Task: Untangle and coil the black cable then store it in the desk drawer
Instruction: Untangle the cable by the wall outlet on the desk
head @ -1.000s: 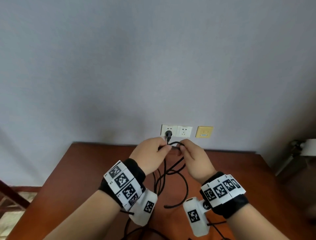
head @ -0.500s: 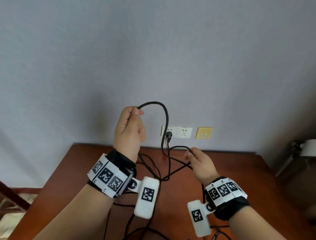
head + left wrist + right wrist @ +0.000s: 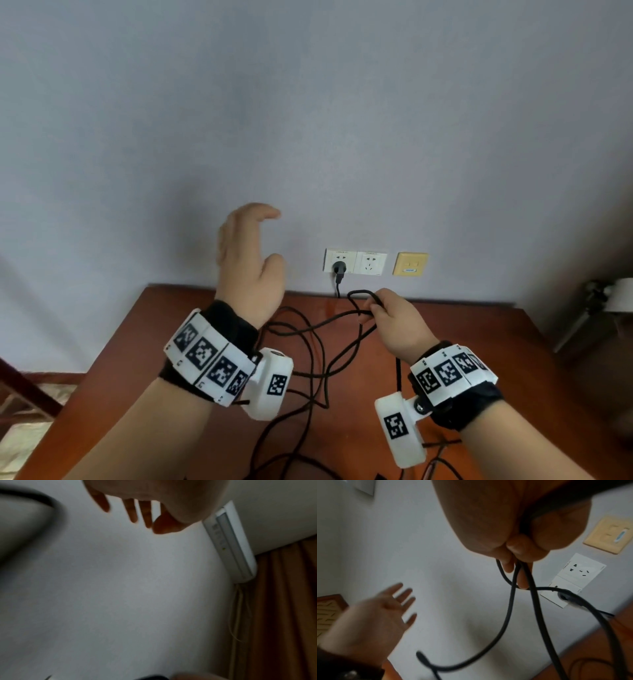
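Note:
The black cable (image 3: 322, 346) lies in tangled loops on the brown desk (image 3: 479, 342); its plug (image 3: 339, 267) sits in the left wall socket. My right hand (image 3: 387, 311) pinches a small loop of the cable near the back edge of the desk, and in the right wrist view the cable (image 3: 510, 608) hangs from its fingers (image 3: 522, 577) in two strands. My left hand (image 3: 250, 260) is raised above the desk, left of the socket, fingers spread and empty. The left wrist view shows its fingers (image 3: 132, 511) straight against the wall. No drawer is in view.
A double white wall socket (image 3: 356, 262) and a yellow wall plate (image 3: 411, 264) sit just above the desk's back edge. A wall air conditioner (image 3: 231, 540) and brown curtain (image 3: 283, 608) show in the left wrist view. A dark wooden chair part (image 3: 20, 387) is at the lower left.
My left hand let go of the cable strand it had lifted and opened in the air. The strand dropped back onto the desk. My right hand keeps its pinch on the loop.

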